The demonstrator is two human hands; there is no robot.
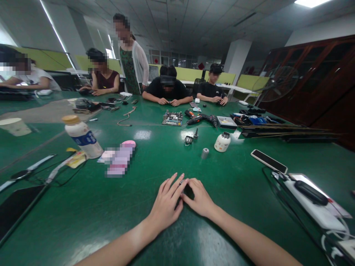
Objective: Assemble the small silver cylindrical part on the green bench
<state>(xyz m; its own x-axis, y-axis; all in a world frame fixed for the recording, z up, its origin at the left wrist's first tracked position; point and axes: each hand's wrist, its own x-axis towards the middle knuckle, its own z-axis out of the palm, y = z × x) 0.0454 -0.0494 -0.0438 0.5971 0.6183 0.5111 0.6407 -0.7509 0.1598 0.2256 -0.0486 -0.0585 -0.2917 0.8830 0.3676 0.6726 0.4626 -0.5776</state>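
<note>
1. Right hand [200,199] is narrowly pinching a small part [181,182] at 12 o'clock; left hand [166,202] is crowding it, hold: cannot tell. Slack pinch: risking a drop.
2. Silvery cylinder [205,153] is standing at 1 o'clock; forward nudge: risking toppling.

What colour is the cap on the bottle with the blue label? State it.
The cap is orange-tan; it shows in the head view.

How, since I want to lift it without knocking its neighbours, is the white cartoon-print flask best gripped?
Probably grip the white flask around its rounded body, below the narrower metallic neck. Come from the right: it stands upright, and the silver cylinder on its left is closer than the phone on its right.
</note>
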